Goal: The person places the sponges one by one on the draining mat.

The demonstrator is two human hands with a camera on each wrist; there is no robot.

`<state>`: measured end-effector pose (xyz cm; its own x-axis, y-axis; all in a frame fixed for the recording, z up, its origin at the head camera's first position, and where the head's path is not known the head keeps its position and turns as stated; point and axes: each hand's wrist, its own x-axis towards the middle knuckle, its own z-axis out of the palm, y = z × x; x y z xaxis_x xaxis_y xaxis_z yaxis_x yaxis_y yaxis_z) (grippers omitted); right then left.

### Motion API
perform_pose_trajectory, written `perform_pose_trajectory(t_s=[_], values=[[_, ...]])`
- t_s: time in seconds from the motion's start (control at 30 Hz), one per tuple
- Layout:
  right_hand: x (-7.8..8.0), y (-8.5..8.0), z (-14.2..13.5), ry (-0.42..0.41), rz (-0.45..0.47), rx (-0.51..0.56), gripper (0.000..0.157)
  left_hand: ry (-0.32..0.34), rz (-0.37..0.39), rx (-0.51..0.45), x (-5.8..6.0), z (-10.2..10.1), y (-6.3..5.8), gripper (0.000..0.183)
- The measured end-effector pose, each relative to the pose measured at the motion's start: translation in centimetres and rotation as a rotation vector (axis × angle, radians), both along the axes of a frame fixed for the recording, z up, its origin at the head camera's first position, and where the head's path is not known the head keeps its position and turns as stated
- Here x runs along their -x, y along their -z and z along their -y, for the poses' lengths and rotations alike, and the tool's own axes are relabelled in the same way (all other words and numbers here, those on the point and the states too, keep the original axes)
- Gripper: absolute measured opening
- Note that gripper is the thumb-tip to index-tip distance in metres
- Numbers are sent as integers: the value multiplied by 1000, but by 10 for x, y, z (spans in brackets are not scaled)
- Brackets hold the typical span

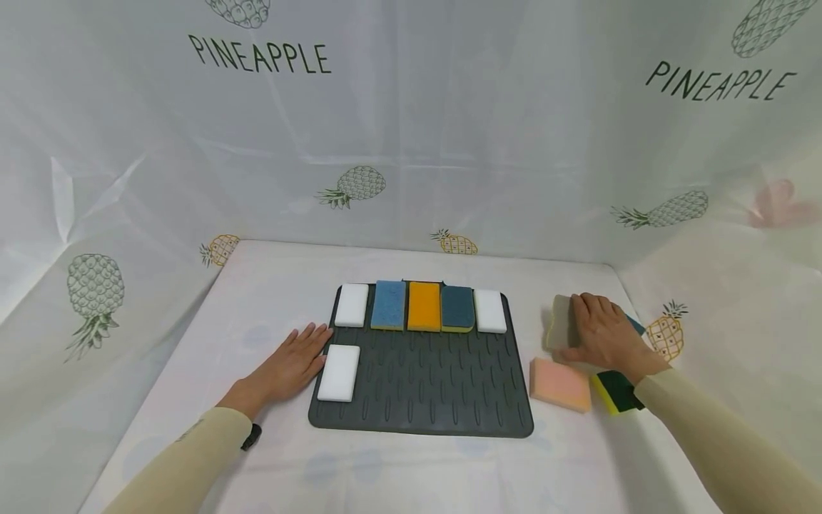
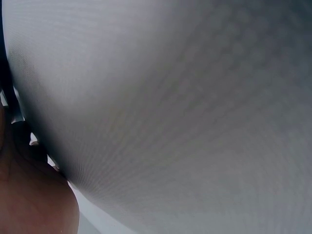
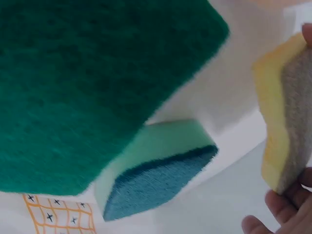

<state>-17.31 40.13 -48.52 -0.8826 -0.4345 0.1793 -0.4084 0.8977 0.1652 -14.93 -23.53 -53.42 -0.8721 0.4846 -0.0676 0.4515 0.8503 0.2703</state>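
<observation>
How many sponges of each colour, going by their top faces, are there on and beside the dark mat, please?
White sponges: 3
Blue or teal scouring sponges: 3
Orange sponge: 1
Grey scouring sponge: 1
Green scouring sponge: 1
Pink sponge: 1
Total: 10

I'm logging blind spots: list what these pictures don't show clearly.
Head view: most of the teal sponge, behind the right hand; part of the green sponge, behind the right sleeve.
Left wrist view: fingers of the left hand; a blurred grey surface fills most of it.
Right wrist view: the rest of the grey-yellow sponge, past the right edge.
</observation>
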Motion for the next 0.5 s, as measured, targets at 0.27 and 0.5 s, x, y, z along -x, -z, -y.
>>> perform_pose_trajectory(t_s=[0.27,0.5], values=[[6,-13,13,-27,-123,33,113,4,-10,-3,1,0,2,61],[6,-26,37,-19,-83,23,115,2,-3,-10,0,1,4,61]])
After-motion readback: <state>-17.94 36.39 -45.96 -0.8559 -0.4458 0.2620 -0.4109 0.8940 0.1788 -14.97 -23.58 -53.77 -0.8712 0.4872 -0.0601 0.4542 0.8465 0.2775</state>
